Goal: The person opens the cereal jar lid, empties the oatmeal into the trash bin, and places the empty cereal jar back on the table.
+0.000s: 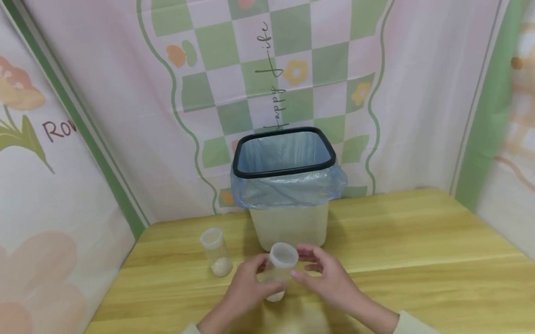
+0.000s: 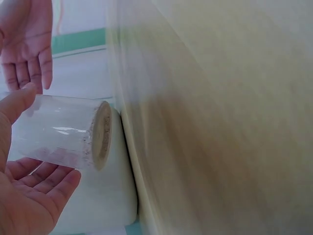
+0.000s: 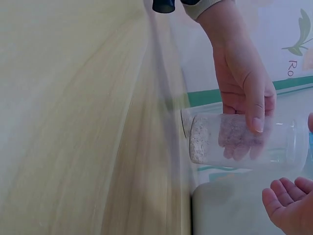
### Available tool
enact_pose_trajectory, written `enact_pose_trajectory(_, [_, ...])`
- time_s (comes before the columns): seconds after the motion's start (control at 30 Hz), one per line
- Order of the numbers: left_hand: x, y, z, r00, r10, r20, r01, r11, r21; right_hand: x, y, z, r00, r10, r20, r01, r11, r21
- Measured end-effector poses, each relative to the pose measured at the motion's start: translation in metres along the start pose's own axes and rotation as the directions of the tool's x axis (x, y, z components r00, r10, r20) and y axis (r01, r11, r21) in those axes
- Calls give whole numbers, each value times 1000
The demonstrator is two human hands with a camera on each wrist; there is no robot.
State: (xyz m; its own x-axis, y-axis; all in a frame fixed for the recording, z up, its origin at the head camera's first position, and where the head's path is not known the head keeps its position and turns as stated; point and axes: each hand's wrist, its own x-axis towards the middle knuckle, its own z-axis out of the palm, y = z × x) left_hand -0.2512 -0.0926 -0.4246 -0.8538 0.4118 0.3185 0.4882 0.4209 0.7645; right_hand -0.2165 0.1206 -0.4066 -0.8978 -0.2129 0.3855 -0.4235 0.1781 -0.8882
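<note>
My left hand point(image 1: 245, 287) grips a clear lidded jar point(image 1: 277, 276), its thumb on the near side and its fingers around the far side. The jar's whitish lid point(image 1: 284, 255) faces up. White granular contents point(image 3: 199, 139) lie at its bottom, seen in the right wrist view. In the left wrist view the jar's base point(image 2: 102, 136) hangs above the table. My right hand point(image 1: 328, 276) is at the jar's right, fingers loosely bent beside the lid and holding nothing. A second similar jar point(image 1: 215, 251), with pale contents at its bottom, stands upright on the table to the left.
A whitish bin point(image 1: 290, 226) with a black rim point(image 1: 286, 172) and a blue plastic liner point(image 1: 292, 188) stands behind the hands, near the back edge of the wooden table point(image 1: 404, 261). Printed curtains point(image 1: 113, 95) hang at the back and on both sides.
</note>
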Motion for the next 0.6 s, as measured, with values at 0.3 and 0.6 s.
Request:
enact_pose_trajectory(0.3, [-1,6,4,995,95,-21,-95,995,13,-2,-7,3,993,97,-74,-85,985,151])
enact_pose_trajectory(0.6, [-4,14,12,967,228,-115,-216,971,104,-7,-16,9,970,204,-129,-162,946,282])
